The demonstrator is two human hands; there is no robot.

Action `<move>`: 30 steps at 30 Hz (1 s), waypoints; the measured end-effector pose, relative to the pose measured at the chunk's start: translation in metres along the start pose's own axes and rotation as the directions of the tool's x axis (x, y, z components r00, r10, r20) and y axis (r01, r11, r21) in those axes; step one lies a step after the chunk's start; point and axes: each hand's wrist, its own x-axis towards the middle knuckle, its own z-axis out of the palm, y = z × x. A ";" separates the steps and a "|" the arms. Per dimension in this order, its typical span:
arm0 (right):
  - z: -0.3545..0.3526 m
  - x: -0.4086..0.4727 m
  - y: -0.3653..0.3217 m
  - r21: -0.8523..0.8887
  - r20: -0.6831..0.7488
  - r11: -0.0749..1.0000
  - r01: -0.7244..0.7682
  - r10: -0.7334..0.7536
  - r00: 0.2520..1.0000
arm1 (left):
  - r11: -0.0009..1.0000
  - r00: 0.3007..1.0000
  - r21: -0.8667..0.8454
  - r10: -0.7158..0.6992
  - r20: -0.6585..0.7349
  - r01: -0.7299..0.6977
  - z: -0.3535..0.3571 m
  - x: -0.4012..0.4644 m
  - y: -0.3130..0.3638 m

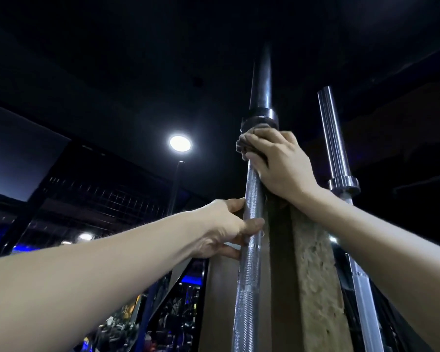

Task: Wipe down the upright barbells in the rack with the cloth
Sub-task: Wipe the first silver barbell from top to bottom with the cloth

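An upright steel barbell (249, 250) with a knurled shaft rises through the middle of the view, its dark sleeve and collar at the top. My right hand (280, 163) wraps a dark cloth (241, 146) around the shaft just below the collar. Lower down, my left hand (226, 227) grips the same shaft, thumb in front and fingers behind it. A second upright barbell (335, 148), shiny and ribbed at its sleeve, stands to the right, partly hidden behind my right forearm.
A rough stone-faced pillar (313, 275) stands right behind the two bars. A round ceiling lamp (180, 143) glows at the upper left. Dim gym equipment (168, 323) and blue lights lie far below on the left.
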 end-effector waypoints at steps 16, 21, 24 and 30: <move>0.005 -0.011 -0.014 -0.085 0.055 0.995 0.057 -0.052 0.997 | 1.000 0.999 -0.009 0.002 -0.047 -0.002 0.003 -0.005 0.002; 0.000 0.023 -0.002 -0.161 0.126 0.984 0.071 -0.051 0.991 | 1.000 0.997 0.004 -0.004 -0.071 0.004 0.008 -0.004 0.003; 0.005 0.042 -0.002 -0.257 0.059 0.966 0.026 -0.011 0.998 | 1.000 0.998 0.031 -0.002 -0.058 0.004 0.009 -0.004 0.004; 0.005 0.002 -0.008 0.027 0.064 0.998 -0.048 0.047 0.997 | 1.000 0.999 0.018 0.017 -0.051 -0.016 0.007 -0.005 0.003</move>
